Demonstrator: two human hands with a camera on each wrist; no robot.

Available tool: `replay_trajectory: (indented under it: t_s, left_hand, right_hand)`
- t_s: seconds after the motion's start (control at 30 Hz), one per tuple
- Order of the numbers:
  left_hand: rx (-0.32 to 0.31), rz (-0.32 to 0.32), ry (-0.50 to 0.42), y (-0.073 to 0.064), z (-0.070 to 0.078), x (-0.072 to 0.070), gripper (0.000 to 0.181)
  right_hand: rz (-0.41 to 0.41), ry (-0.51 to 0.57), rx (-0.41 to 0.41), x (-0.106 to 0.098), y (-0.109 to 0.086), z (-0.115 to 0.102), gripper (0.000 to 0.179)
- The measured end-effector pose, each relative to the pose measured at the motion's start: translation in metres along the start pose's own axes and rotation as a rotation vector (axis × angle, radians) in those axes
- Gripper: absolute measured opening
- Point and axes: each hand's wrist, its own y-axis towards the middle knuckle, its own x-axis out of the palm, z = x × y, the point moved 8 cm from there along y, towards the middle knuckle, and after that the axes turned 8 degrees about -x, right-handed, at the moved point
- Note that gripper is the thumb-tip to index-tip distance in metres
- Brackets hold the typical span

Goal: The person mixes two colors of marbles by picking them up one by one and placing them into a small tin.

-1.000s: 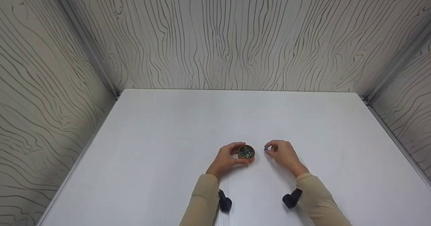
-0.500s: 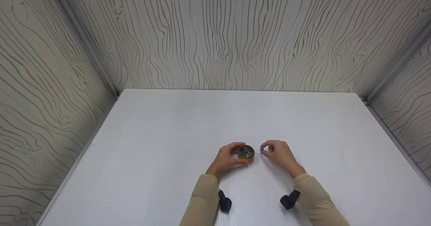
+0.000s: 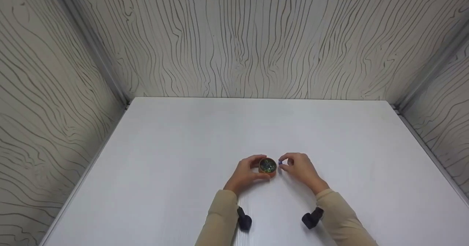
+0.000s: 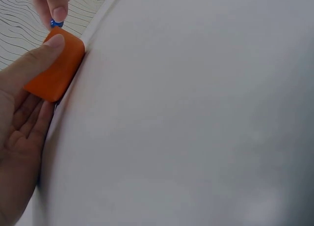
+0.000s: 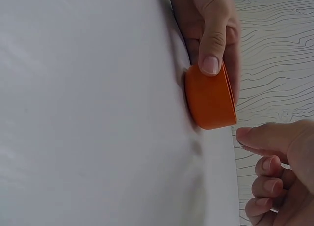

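Observation:
A small orange cup [image 3: 268, 173] stands on the white table, its round mouth showing dark, shiny, greenish contents too small to make out. My left hand [image 3: 244, 174] grips it from the left, thumb on the near side and fingers round the far side. Just right of the rim, my right hand [image 3: 301, 168] pinches a tiny blue piece [image 4: 57, 24] between thumb and index finger. White marks show on that piece in the left wrist view. From the right wrist, the cup's smooth wall [image 5: 211, 98] is plain, but the blue piece is hidden.
The white tabletop [image 3: 183, 139] spreads around both hands. Wood-grain-patterned panels [image 3: 234, 40] stand at the back and on both sides. A black wrist camera [image 3: 244, 221] sits on the left sleeve and another black camera [image 3: 311, 219] on the right.
My right hand has moved left with the blue piece, from a clear gap to just beside the cup's rim. The left hand and the cup have stayed in place.

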Motion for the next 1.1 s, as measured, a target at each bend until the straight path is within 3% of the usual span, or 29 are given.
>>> replay_trajectory:
  t_s: [1.1]
  left_hand:
    - [-0.012,-0.002,-0.041,-0.001,-0.001,0.0,0.062]
  right_hand:
    - [-0.007,0.011,-0.052,0.015,0.006,-0.023,0.014]
